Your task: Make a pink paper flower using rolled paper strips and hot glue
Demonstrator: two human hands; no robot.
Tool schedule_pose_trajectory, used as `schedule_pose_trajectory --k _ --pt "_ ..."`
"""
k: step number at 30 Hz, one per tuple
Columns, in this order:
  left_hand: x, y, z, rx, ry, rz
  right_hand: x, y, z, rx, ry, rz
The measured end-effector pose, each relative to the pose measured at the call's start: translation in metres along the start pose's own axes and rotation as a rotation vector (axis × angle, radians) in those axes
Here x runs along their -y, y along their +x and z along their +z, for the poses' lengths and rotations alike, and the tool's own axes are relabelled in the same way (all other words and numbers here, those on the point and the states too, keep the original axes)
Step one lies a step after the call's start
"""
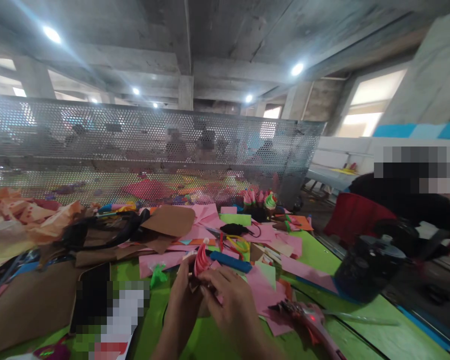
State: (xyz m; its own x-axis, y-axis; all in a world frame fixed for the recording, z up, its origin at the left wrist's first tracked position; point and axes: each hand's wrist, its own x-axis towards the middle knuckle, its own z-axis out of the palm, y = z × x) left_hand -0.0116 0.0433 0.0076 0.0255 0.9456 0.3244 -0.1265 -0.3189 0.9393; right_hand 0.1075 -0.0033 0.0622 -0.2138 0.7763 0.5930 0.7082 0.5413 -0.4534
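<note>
A small pink-and-white swirled craft ice cream cone [201,260], with a pale ball at its tip, stands upright between my two hands. My left hand [183,290] is wrapped round its lower part from the left. From the right, the fingers of my right hand [230,295] press together at its base, which is mostly hidden. Right of my hands lies a pink glue gun [309,320] with a lit red light. Beyond them is a blue bar-shaped piece [230,261], and crumpled green material [158,276] lies to the left.
Pink paper sheets [272,295] and brown pieces [168,222] cover much of the green table [146,330]. Similar swirled cones [270,201] stand at the back by a perforated metal screen [142,135]. A dark canister [369,270] is at right; beyond it, a person [393,195] sits.
</note>
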Motion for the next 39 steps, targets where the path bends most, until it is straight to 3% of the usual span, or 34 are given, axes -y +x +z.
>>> schedule_pose_trajectory --k 4,8,17,26,39 --pt "0.002 0.004 -0.001 0.034 -0.228 -0.025 -0.002 0.001 -0.006 -0.106 0.042 -0.002" --pt "0.005 0.007 -0.001 0.007 -0.285 -0.076 -0.013 0.002 -0.012 -0.178 0.112 0.067" --pt "0.006 0.008 -0.005 0.045 -0.352 -0.115 -0.019 0.005 -0.009 -0.141 0.168 0.149" --pt "-0.008 0.010 -0.006 -0.009 -0.325 -0.144 -0.025 0.004 -0.008 -0.145 0.164 0.145" --pt "-0.004 0.008 -0.015 -0.040 -0.350 -0.183 -0.034 0.008 -0.005 -0.143 0.285 0.228"
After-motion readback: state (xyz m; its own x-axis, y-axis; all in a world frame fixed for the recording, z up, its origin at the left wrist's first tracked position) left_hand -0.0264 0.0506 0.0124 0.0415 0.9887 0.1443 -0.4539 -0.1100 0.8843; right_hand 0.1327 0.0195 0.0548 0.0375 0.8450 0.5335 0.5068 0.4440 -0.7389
